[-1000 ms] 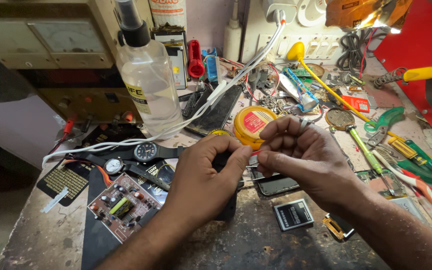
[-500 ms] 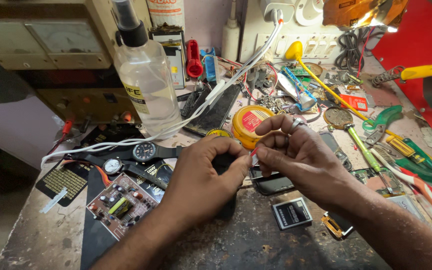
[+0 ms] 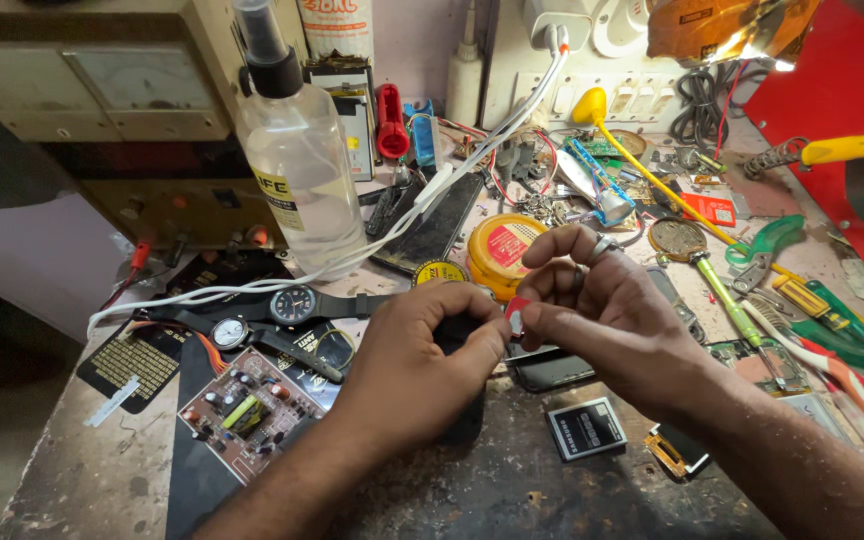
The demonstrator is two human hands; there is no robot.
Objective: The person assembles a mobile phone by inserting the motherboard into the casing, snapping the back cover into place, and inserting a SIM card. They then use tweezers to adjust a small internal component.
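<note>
two hands pinch a small red-and-white piece over a cluttered repair table

the left hand (image 3: pixel 407 365) and right hand (image 3: pixel 607 325) meet at mid-frame, both with the grip clamped together on a small red-and-white piece (image 3: pixel 515 314) held between thumb and fingertips just above the table (image 3: pixel 92 480); what the piece is cannot be told. a dark phone (image 3: pixel 552 368) lies under the hands, a flat phone battery (image 3: pixel 586 428) just in front of it. behind the fingers sits a round yellow tin (image 3: pixel 500 248). to the left lie two wristwatches (image 3: pixel 282 305) and a brown circuit board (image 3: pixel 242 412), with a clear spray bottle (image 3: pixel 297 160) standing behind them.
</note>
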